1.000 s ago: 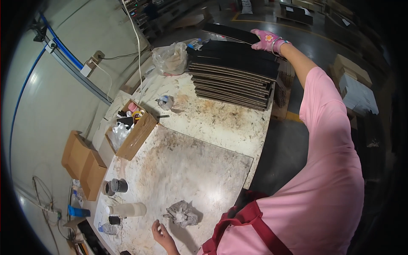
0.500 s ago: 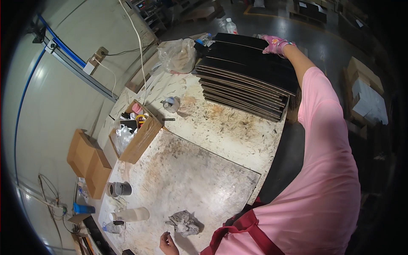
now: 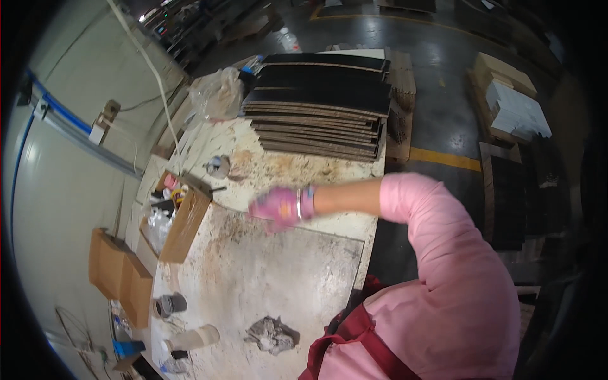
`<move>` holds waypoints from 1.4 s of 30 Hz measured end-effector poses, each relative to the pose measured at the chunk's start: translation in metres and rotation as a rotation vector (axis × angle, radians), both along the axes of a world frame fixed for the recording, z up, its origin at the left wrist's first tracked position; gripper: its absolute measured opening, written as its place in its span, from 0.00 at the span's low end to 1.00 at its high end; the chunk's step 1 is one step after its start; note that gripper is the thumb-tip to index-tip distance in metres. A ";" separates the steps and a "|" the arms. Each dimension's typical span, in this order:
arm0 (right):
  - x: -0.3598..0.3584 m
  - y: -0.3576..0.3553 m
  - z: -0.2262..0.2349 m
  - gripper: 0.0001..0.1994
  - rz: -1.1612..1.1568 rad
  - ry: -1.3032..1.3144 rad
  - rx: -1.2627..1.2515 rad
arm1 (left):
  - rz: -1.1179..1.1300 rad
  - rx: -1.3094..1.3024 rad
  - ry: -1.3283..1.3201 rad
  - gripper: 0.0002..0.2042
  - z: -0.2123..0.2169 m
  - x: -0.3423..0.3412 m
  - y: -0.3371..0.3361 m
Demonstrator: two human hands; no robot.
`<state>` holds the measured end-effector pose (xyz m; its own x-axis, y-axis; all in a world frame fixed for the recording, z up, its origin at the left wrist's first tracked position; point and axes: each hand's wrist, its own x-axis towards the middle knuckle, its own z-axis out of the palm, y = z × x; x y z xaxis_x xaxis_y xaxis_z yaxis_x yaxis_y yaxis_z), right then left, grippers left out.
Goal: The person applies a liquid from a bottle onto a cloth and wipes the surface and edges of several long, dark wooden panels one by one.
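Hovering blurred over the stained worktable (image 3: 266,285), the pink-gloved right hand (image 3: 278,208) holds nothing visible; its grip is unclear.

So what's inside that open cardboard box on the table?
The open cardboard box holds a jumble: something pink, something yellow, and crinkly clear plastic. Its front wall hides whatever lies deeper, and the items are too small to name.
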<state>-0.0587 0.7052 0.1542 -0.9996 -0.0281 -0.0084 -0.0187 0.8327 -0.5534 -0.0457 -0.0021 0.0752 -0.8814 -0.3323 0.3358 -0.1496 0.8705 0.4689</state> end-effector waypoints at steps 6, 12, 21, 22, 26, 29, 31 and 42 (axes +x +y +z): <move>-0.001 -0.123 -0.078 0.31 0.283 0.089 -0.247 | 0.274 0.644 0.097 0.16 -0.020 0.028 -0.088; 0.004 -0.143 -0.130 0.37 -0.029 -0.128 -0.555 | 0.364 0.023 0.301 0.11 0.001 0.076 -0.157; 0.006 -0.302 -0.111 0.40 0.142 -0.151 -0.343 | 0.371 -0.428 -0.177 0.26 -0.021 0.099 -0.178; 0.011 -0.327 -0.089 0.40 0.060 -0.272 -0.234 | 0.341 -0.452 -0.187 0.25 -0.023 0.098 -0.182; 0.006 -0.339 -0.129 0.37 0.057 0.147 -0.143 | 0.246 -0.428 -0.142 0.20 -0.018 0.087 -0.189; 0.012 -0.356 -0.119 0.37 0.120 0.085 0.015 | 0.275 -0.239 -0.074 0.17 -0.011 0.095 -0.205; 0.018 -0.358 -0.121 0.38 0.131 0.124 -0.006 | 0.289 0.045 -0.036 0.17 0.000 0.106 -0.218; 0.040 -0.324 -0.112 0.29 0.020 -0.043 -0.453 | -0.291 1.023 -0.739 0.16 0.015 0.082 -0.105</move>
<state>-0.0187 0.3808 0.0424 -0.9978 -0.0577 -0.0326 -0.0010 0.5061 -0.8625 0.0358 -0.1066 0.0901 -0.8305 0.0867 -0.5503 -0.5244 0.2117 0.8248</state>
